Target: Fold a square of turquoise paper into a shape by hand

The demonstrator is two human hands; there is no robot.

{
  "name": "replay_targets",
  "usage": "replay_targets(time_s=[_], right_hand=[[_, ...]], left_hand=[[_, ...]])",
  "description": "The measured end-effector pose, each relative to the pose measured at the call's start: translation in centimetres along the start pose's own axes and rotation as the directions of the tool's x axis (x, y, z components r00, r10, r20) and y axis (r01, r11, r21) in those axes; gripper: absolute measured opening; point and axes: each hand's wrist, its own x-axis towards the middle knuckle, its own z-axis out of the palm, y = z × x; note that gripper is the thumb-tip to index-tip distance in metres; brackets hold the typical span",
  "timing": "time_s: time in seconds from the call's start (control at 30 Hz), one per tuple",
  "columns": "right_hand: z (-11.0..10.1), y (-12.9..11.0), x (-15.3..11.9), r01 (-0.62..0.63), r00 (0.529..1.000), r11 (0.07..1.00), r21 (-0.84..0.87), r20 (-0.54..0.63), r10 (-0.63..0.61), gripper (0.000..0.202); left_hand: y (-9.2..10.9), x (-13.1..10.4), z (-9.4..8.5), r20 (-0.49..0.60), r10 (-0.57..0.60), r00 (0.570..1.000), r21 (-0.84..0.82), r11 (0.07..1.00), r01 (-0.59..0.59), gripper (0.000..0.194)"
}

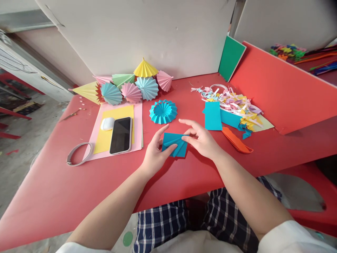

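Checked trousers (160, 221) nearest, below front edge of red table (105, 196). White sleeves (284, 239) stop approx. at elbows; bare forearms (116, 207) angle fwd & inward, hands close together.

L hand (155, 153): thumb laid across folded blue paper (180, 151), index raised & pointing fwd, other fingers partly hidden. Thumb + fingers closed on paper's L side.

R hand (204, 140): in from R, index stretched out fwd-L, clear of paper; thumb & another fingertip nearly together w/ paper's R edge pinched betw. them. Grip force: can't tell.

Paper sits betw. hands, pleats showing on top; whether lifted off table, can't tell.

Just fwd: blue pleated rosette (163, 119). R side: spare blue paper (213, 117), orange comb-like tool (234, 140) near R forearm, paper scraps (231, 100) beyond. L side: phone (120, 135) & white case (107, 123) on yellow sheet (102, 146), pink sheet (138, 126) under; grey ring (88, 151) at its near-L corner. Paper umbrellas (131, 93) clustered at back, by pale panel (158, 35).
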Motion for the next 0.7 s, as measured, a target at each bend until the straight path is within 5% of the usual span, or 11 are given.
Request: replay_targets(time_s=[0.7], right_hand=[[-0.38, 0.35, 0.27, -0.021, 0.993, 1.0, 0.011, -0.113, 0.023, 0.037]], left_hand=[[0.3, 0.45, -0.5, -0.016, -0.028, 0.999, -0.049, 0.998, 0.027, 0.065]])
